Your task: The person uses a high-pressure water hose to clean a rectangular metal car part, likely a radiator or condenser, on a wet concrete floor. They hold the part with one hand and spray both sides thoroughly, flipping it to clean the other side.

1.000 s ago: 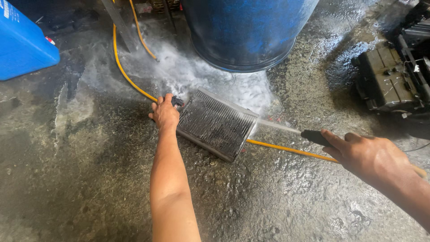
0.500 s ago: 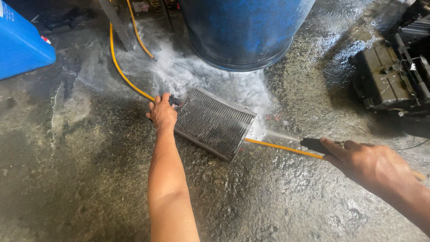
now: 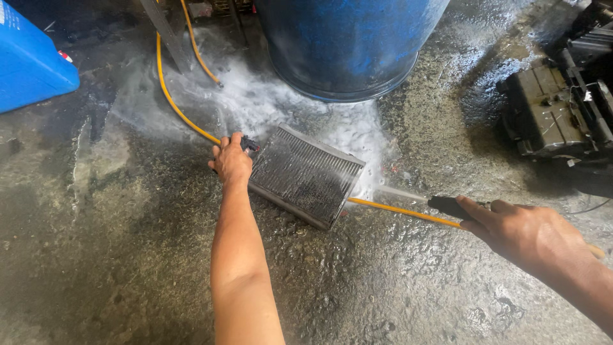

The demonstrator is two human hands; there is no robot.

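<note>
Down at the middle of the frame, a finned metal radiator (image 3: pixel 305 176) lies tilted on the wet concrete floor (image 3: pixel 128 268), just below a big blue barrel (image 3: pixel 348 45) at the top. The left hand (image 3: pixel 231 163) has its grip pressed around the radiator's left end, by a small black fitting, holding that edge up. At the lower right, the right hand (image 3: pixel 523 233) is closed around a black spray nozzle (image 3: pixel 450 206), with the forefinger laid along its top; a thin jet of water runs from the nozzle tip to the radiator's right edge. White foam (image 3: pixel 281 105) spreads over the floor between radiator and barrel. A yellow hose (image 3: pixel 172 102) curves down from the top left and passes under the radiator toward the nozzle. A blue plastic container (image 3: pixel 29 67) sits at the upper left, and a dark plastic housing (image 3: pixel 555 108) at the upper right.
</note>
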